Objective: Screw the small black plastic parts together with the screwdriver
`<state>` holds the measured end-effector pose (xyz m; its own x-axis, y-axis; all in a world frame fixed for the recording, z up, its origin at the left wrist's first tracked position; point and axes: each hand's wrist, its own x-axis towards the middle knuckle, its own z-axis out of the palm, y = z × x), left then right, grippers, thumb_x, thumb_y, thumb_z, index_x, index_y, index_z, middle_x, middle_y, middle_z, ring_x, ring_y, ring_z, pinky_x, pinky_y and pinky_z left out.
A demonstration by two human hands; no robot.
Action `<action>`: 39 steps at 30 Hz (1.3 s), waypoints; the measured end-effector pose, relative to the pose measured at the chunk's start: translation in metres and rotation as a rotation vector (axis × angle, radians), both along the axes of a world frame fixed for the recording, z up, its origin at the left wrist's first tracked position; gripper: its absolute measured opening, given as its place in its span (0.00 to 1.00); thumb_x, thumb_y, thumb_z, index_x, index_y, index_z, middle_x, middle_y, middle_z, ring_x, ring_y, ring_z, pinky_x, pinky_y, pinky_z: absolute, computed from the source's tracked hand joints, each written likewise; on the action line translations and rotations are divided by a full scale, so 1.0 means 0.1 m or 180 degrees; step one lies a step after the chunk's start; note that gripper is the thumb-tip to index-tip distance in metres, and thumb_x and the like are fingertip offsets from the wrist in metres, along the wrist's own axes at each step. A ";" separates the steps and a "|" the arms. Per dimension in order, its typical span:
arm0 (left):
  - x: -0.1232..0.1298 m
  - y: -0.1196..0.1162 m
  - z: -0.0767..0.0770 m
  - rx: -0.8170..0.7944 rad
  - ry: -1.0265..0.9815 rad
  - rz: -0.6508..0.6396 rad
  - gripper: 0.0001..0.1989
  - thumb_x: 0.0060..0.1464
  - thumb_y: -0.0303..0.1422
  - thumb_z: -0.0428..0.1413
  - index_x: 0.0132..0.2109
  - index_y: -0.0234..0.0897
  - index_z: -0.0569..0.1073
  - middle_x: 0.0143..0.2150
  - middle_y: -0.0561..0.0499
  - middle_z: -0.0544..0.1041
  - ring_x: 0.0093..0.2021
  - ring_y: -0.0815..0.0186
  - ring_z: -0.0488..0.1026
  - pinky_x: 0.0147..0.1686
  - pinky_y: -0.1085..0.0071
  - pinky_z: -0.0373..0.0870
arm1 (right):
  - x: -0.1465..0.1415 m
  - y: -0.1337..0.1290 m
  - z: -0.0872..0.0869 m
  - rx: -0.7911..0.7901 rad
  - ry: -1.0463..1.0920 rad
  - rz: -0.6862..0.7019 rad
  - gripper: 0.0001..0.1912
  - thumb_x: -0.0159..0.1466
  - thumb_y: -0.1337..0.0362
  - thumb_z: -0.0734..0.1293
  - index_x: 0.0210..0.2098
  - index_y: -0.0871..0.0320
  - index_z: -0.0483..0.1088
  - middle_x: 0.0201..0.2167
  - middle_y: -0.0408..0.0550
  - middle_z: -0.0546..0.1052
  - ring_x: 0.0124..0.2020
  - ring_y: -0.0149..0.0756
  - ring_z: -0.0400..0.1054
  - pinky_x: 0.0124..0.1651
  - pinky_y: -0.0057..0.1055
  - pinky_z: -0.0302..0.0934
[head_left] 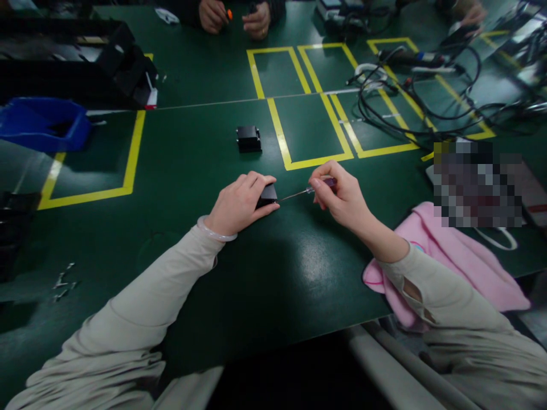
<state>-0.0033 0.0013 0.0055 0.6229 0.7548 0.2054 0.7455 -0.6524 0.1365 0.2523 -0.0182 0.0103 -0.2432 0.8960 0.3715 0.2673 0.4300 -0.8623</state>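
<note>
My left hand [242,200] is closed around a small black box [268,195], holding it down on the green table; the fingers cover much of it. In my right hand [339,193] is a screwdriver [299,194] with a dark purplish handle, gripped between thumb and fingers. Its thin shaft points left, and the tip meets or nearly meets the box's right side; I cannot tell which. A second black box [249,139] with small shiny studs at its sides sits farther back, apart from both hands.
Yellow tape [318,163] marks rectangles on the table [192,148]. Black cables [410,97] lie coiled back right, a pink cloth [461,256] at right. A blue bin [47,122] and black trays [77,62] stand left; small metal pieces [63,283] lie front left. Another person's hands [233,17] work opposite.
</note>
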 end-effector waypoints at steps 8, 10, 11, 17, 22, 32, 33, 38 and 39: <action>0.00 0.00 0.01 -0.0023 -0.0004 -0.0006 0.26 0.67 0.48 0.55 0.63 0.35 0.66 0.56 0.41 0.75 0.54 0.51 0.74 0.49 0.59 0.73 | -0.01 0.00 -0.01 -0.0129 0.0201 -0.0003 0.12 0.72 0.52 0.67 0.39 0.54 0.66 0.25 0.36 0.69 0.20 0.25 0.64 0.24 0.28 0.59; 0.00 0.00 0.01 -0.0040 -0.0014 0.0005 0.26 0.67 0.48 0.55 0.63 0.35 0.66 0.56 0.41 0.75 0.54 0.51 0.74 0.49 0.59 0.73 | -0.01 0.00 -0.01 -0.0102 0.0163 -0.0048 0.14 0.71 0.51 0.67 0.36 0.54 0.65 0.24 0.36 0.68 0.19 0.25 0.63 0.24 0.28 0.57; 0.00 0.00 0.01 -0.0048 -0.0022 0.0007 0.26 0.67 0.48 0.54 0.63 0.36 0.66 0.56 0.41 0.75 0.54 0.51 0.74 0.49 0.59 0.73 | -0.01 0.00 -0.01 -0.0094 0.0150 -0.0069 0.14 0.71 0.51 0.67 0.37 0.53 0.65 0.23 0.36 0.68 0.18 0.25 0.62 0.24 0.28 0.57; 0.01 0.00 0.02 -0.0108 -0.0022 0.0040 0.25 0.67 0.47 0.55 0.63 0.37 0.66 0.56 0.40 0.75 0.54 0.51 0.73 0.49 0.59 0.72 | -0.01 0.00 -0.02 -0.0124 0.0119 -0.0122 0.13 0.71 0.50 0.66 0.46 0.52 0.66 0.27 0.37 0.69 0.23 0.28 0.66 0.28 0.31 0.61; 0.00 0.00 0.02 -0.0110 -0.0006 0.0031 0.26 0.67 0.48 0.54 0.63 0.36 0.66 0.56 0.40 0.75 0.53 0.51 0.73 0.49 0.59 0.72 | -0.01 0.03 -0.02 -0.0146 0.0174 -0.0125 0.17 0.69 0.47 0.69 0.35 0.54 0.66 0.24 0.36 0.69 0.19 0.26 0.63 0.25 0.29 0.57; 0.00 0.01 0.00 -0.0087 -0.0019 0.0008 0.26 0.67 0.48 0.54 0.63 0.36 0.66 0.56 0.40 0.75 0.53 0.51 0.73 0.48 0.58 0.72 | 0.02 0.07 -0.06 -0.0177 0.0280 -0.0065 0.14 0.70 0.51 0.69 0.43 0.54 0.67 0.25 0.35 0.70 0.20 0.26 0.65 0.27 0.28 0.60; 0.00 0.01 0.01 -0.0090 -0.0021 0.0008 0.26 0.67 0.48 0.54 0.63 0.36 0.66 0.56 0.40 0.75 0.53 0.51 0.73 0.49 0.58 0.72 | 0.01 0.07 -0.05 -0.0181 0.0297 -0.0053 0.14 0.69 0.50 0.69 0.43 0.54 0.67 0.25 0.36 0.71 0.20 0.26 0.65 0.26 0.28 0.60; 0.00 0.01 0.01 -0.0118 -0.0037 0.0011 0.26 0.67 0.48 0.54 0.63 0.37 0.66 0.56 0.41 0.75 0.53 0.51 0.73 0.49 0.59 0.72 | 0.01 0.07 -0.04 -0.0151 0.0276 -0.0040 0.18 0.68 0.48 0.70 0.34 0.54 0.65 0.21 0.35 0.70 0.20 0.26 0.65 0.26 0.27 0.59; 0.00 0.01 0.01 -0.0122 -0.0039 0.0014 0.26 0.67 0.48 0.54 0.63 0.37 0.66 0.56 0.41 0.75 0.53 0.52 0.73 0.48 0.59 0.72 | 0.01 0.07 -0.04 -0.0152 0.0276 -0.0034 0.17 0.68 0.49 0.70 0.35 0.54 0.65 0.21 0.35 0.70 0.20 0.26 0.65 0.26 0.27 0.60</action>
<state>-0.0033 0.0019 0.0064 0.6172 0.7651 0.1838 0.7465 -0.6432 0.1704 0.2535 -0.0114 0.0062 -0.2022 0.9157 0.3474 0.1953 0.3853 -0.9019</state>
